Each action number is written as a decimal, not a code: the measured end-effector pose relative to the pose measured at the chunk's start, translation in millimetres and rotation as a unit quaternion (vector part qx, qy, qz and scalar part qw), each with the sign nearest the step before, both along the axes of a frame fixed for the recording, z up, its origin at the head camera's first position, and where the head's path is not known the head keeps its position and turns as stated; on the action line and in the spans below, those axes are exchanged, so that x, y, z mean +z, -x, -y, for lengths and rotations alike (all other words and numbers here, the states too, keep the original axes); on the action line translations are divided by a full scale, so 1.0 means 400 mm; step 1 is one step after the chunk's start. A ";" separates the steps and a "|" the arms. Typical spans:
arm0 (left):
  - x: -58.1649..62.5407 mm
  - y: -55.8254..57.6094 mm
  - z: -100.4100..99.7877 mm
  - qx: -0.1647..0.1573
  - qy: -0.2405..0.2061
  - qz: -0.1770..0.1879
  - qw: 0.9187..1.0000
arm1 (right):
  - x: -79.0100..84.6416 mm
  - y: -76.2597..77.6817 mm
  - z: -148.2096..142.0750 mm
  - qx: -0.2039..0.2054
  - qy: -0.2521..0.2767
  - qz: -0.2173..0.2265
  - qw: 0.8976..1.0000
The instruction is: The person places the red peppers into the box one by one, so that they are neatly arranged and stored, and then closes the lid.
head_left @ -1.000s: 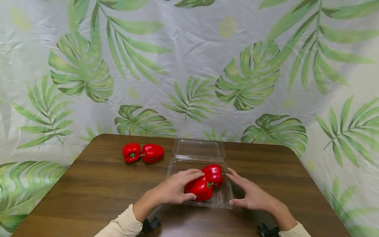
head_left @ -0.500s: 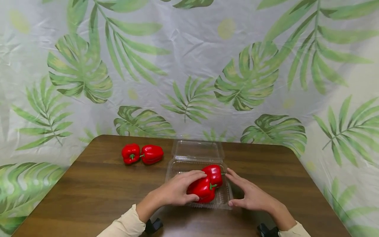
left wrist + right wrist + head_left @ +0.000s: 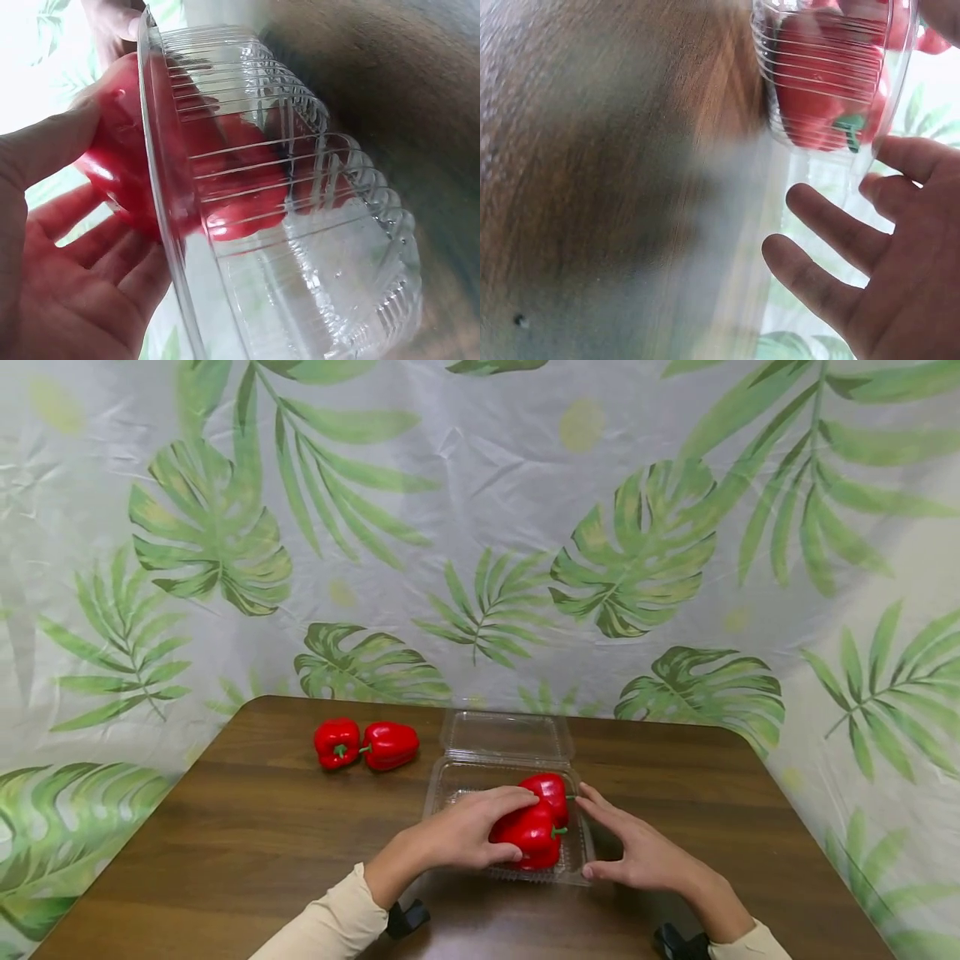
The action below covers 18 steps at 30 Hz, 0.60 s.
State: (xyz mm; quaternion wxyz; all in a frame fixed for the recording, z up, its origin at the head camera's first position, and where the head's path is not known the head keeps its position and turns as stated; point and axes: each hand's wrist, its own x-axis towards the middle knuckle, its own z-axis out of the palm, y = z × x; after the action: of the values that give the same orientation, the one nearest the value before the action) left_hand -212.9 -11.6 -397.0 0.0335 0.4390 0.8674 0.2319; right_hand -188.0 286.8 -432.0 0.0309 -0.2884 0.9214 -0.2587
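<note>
My left hand (image 3: 472, 831) grips a glossy red bell pepper (image 3: 536, 839) from its left side, thumb in front and fingers over the top. That pepper is inside a clear plastic clamshell container (image 3: 450, 768), its green stem pointing right. Behind it in the same container sits a second red bell pepper (image 3: 547, 787). In the left wrist view, the held pepper (image 3: 120, 150) stands partly above the container's rim. My right hand (image 3: 641, 852) is at the container's right side, fingers spread and fairly straight. Fingertips of the right hand (image 3: 900, 247) touch the rim in the right wrist view.
Two more red bell peppers, one (image 3: 337, 743) beside the other (image 3: 392, 746), lie on the brown wooden table (image 3: 300, 835) at the back left. The container's lid (image 3: 506, 735) lies folded back toward the table's far edge. A leaf-patterned cloth (image 3: 480, 527) hangs behind.
My left hand has shifted the front pepper a little to the right within the container. The right hand stays at the container's right side.
</note>
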 end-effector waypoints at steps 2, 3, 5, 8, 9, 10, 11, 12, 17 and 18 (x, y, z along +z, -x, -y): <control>0.000 0.001 -0.002 -0.004 -0.001 0.000 1.000 | 0.000 -0.001 0.000 -0.001 0.001 0.002 1.000; -0.001 0.001 -0.003 -0.005 -0.001 0.002 1.000 | -0.001 -0.001 0.001 -0.001 0.001 0.002 1.000; -0.004 0.002 -0.004 -0.004 -0.001 0.001 1.000 | -0.001 -0.001 0.000 0.001 -0.001 0.000 1.000; -0.011 0.002 -0.003 0.002 0.000 -0.001 1.000 | -0.003 -0.002 -0.003 0.006 -0.002 0.001 1.000; -0.014 0.001 -0.003 0.003 -0.001 -0.003 1.000 | -0.003 -0.002 -0.004 0.007 -0.003 0.002 1.000; -0.017 0.002 -0.002 0.003 -0.003 -0.007 1.000 | -0.002 -0.002 -0.005 0.009 -0.002 0.004 1.000; -0.020 0.002 -0.001 0.003 -0.005 -0.011 1.000 | -0.002 -0.002 -0.005 0.010 -0.002 0.007 1.000; -0.023 0.002 0.000 0.004 -0.008 -0.014 1.000 | -0.001 -0.002 -0.006 0.012 -0.001 0.009 1.000; -0.027 0.003 0.007 0.011 -0.014 -0.021 1.000 | 0.002 0.000 -0.007 0.019 0.000 0.011 1.000; -0.026 0.003 0.007 0.013 -0.013 -0.018 1.000 | 0.003 0.001 -0.008 0.020 0.000 0.011 1.000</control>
State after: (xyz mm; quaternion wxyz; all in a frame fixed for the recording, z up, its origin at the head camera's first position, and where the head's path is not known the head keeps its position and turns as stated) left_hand -214.0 -14.5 -407.4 0.0092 0.4322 0.8704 0.2358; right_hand -188.4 289.9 -430.9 0.0461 -0.3038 0.9150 -0.2614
